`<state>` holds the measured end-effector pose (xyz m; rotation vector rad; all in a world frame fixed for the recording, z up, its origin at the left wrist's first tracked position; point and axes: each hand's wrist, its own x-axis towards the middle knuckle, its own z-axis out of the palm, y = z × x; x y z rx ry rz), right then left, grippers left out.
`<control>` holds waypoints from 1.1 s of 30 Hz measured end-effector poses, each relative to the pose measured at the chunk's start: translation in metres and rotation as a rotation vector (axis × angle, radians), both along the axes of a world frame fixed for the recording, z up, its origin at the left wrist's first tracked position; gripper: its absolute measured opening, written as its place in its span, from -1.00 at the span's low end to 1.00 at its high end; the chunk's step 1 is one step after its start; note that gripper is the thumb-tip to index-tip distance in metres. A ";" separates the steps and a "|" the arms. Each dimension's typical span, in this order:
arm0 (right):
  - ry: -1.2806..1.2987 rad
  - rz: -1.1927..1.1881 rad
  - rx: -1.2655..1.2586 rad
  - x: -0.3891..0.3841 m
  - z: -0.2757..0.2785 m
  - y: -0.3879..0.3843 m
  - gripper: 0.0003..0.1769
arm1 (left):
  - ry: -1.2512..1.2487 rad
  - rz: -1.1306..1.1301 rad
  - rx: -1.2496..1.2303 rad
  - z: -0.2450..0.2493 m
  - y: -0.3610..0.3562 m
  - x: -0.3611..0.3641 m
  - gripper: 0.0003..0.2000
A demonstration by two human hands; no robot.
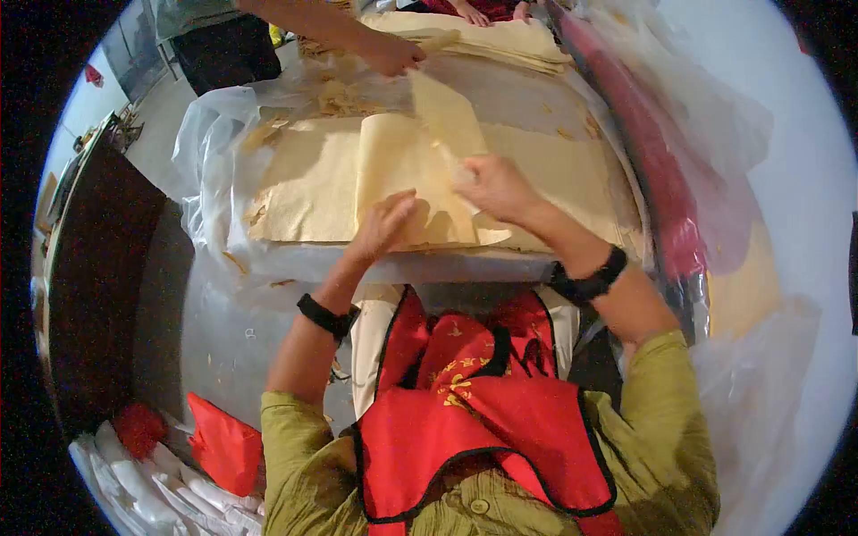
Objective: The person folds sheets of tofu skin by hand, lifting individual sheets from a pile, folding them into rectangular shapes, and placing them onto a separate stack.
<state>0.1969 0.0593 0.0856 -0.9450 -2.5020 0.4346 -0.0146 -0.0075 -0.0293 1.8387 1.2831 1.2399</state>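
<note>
A pale yellow sheet (402, 165), thin and soft-looking, lies partly folded over a wider layer of the same yellow material (308, 183). My left hand (389, 225) rests on the sheet's near left part, its fingers stretched out and slightly blurred. Closed in a fist, my right hand (496, 188) grips the sheet near its right side; its fingertips are hidden. A raised yellow strip (444, 112) slants from beside my right hand up toward another person's hand (393, 55) across the table. Whether that hand holds the strip is hard to tell.
Stacked yellow sheets (500, 40) lie at the far end, beside a second person's hand (472, 12). Clear plastic film (214, 143) hangs over the left edge. A red plastic-covered strip (639, 152) runs along the right. Yellow scraps (335, 96) litter the surface.
</note>
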 end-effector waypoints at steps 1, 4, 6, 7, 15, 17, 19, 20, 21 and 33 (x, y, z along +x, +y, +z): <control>-0.006 0.018 0.009 -0.018 -0.005 -0.005 -0.75 | -0.263 -0.022 -0.054 0.007 0.004 -0.004 -0.51; -0.062 0.032 -0.114 -0.056 -0.020 -0.020 -0.77 | -0.658 0.236 -0.405 0.054 -0.003 0.002 -0.72; -0.056 0.058 -0.256 -0.066 -0.027 -0.025 -0.76 | -0.584 0.227 -0.443 0.042 0.008 -0.004 -0.72; -0.023 0.085 -0.334 -0.069 -0.030 -0.026 -0.75 | -0.547 0.222 -0.462 0.031 0.017 -0.007 -0.73; -0.124 -0.046 0.211 -0.043 -0.026 0.021 -0.38 | -0.242 0.424 -0.459 0.010 0.036 -0.011 -0.73; -0.347 -0.024 0.327 -0.037 -0.057 0.033 -0.27 | -0.016 0.443 -0.421 0.015 0.036 -0.011 -0.66; -0.424 0.015 0.225 -0.032 -0.067 0.032 -0.25 | 0.133 0.507 -0.420 0.034 0.027 -0.010 -0.59; -0.462 0.030 0.172 -0.030 -0.070 0.031 -0.24 | 0.168 0.559 -0.435 0.050 0.017 -0.009 -0.55; -0.472 0.029 0.184 -0.030 -0.070 0.031 -0.23 | 0.204 0.606 -0.450 0.059 0.013 -0.007 -0.51; -0.461 -0.011 0.012 -0.028 -0.049 0.020 -0.23 | -0.653 0.151 -0.513 0.077 0.014 -0.007 -0.53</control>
